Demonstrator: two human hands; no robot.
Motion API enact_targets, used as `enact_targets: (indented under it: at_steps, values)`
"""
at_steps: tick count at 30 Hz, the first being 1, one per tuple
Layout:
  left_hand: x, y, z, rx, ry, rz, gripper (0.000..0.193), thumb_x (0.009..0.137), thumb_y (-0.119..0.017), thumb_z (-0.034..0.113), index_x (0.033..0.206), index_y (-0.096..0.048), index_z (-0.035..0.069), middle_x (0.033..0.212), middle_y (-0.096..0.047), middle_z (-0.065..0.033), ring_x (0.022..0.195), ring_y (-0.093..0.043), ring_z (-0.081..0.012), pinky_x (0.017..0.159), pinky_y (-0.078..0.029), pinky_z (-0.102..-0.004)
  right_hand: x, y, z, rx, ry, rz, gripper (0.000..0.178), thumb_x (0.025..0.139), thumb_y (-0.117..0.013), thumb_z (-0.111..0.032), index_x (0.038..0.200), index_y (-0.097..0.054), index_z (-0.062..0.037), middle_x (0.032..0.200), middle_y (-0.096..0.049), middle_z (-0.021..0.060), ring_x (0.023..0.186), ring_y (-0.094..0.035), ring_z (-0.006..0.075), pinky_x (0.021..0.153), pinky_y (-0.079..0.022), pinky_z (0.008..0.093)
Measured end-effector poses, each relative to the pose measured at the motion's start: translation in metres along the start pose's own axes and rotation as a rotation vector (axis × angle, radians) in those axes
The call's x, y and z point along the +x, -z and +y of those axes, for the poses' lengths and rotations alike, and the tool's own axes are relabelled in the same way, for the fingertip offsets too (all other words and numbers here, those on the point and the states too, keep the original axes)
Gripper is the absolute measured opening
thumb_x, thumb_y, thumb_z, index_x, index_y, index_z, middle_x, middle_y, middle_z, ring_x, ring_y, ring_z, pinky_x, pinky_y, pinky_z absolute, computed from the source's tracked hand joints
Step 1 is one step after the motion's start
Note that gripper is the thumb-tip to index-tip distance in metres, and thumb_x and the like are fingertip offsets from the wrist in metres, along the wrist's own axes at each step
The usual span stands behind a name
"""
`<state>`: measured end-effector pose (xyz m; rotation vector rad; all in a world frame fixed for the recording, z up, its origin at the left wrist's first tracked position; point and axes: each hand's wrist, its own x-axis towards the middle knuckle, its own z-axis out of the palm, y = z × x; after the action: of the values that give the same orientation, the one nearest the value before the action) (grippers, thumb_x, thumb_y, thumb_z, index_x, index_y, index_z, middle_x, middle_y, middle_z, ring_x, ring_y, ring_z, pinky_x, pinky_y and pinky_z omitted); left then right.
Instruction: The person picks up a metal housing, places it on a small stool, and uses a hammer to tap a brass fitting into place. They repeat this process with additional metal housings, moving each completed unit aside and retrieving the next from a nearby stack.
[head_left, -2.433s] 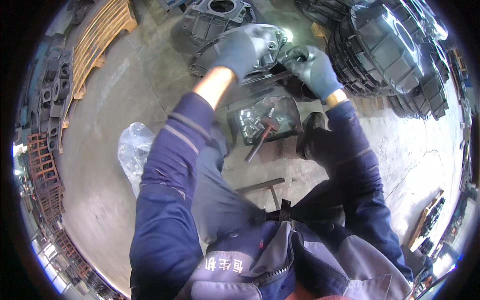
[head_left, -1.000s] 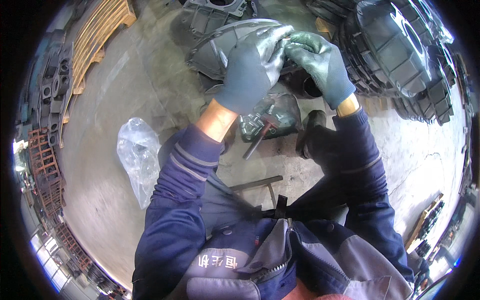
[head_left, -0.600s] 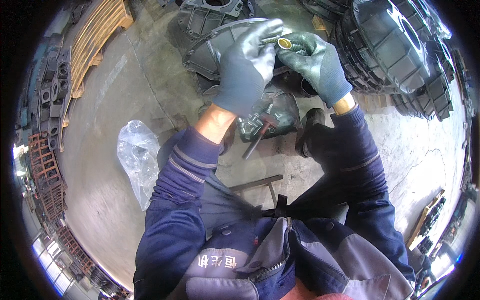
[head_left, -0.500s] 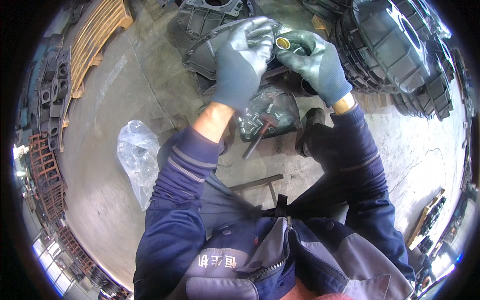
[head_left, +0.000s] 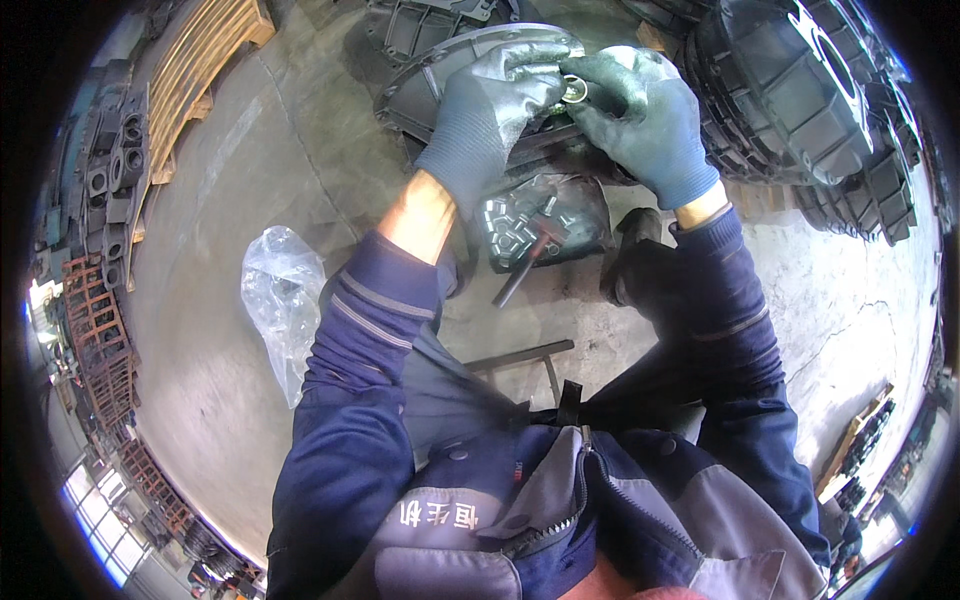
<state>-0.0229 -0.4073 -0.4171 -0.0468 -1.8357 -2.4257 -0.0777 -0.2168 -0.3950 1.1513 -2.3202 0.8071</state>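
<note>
A small round metal ring (head_left: 575, 90), shiny along its rim, is between my two gloved hands. The thumb and fingers of my right hand (head_left: 650, 125) pinch it from the right. My left hand (head_left: 490, 115) is closed against its left side with curled fingers. Both hands are above a dark ribbed metal housing (head_left: 415, 100), which they partly cover. Nearer to me, a dark plastic bag (head_left: 585, 215) holds several silvery metal sleeves (head_left: 508, 232). Lying across them is a hammer (head_left: 522, 270) with a dark handle.
Stacked dark round housings (head_left: 780, 100) stand at the right. A clear plastic bag (head_left: 283, 290) lies on the floor at left. Farther left are a wooden pallet (head_left: 205, 80) and rows of metal castings (head_left: 120, 180). A low metal frame (head_left: 525, 355) is between my legs.
My left hand has come over to the ring, and its fingers have curled in. My right hand has turned the ring, which shows less of its golden inside. The view has shifted slightly.
</note>
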Motion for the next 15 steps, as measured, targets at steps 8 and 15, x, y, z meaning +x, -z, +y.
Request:
enact_targets:
  at_steps: [8, 15]
  values:
    - [0.002, -0.004, -0.011, -0.074, 0.087, 0.128, 0.039, 0.089, -0.066, -0.009, 0.127, -0.065, -0.003, 0.116, -0.072, -0.0071, 0.101, -0.066, -0.0134, 0.091, -0.054, -0.0258, 0.002, -0.001, -0.001, -0.102, 0.101, 0.092, 0.035, 0.074, -0.078, -0.02, 0.109, -0.076, -0.0189, 0.102, -0.072, 0.004, 0.094, -0.067, 0.0273, 0.083, -0.055, 0.0412]
    - [0.003, -0.004, -0.012, -0.019, 0.093, 0.144, 0.037, 0.087, -0.067, -0.008, 0.124, -0.067, -0.003, 0.114, -0.073, -0.0072, 0.1, -0.067, -0.0131, 0.092, -0.054, -0.0258, 0.0, -0.001, -0.002, -0.087, 0.077, 0.059, 0.036, 0.075, -0.077, -0.019, 0.111, -0.076, -0.0183, 0.104, -0.072, 0.0049, 0.095, -0.068, 0.0273, 0.083, -0.056, 0.0416]
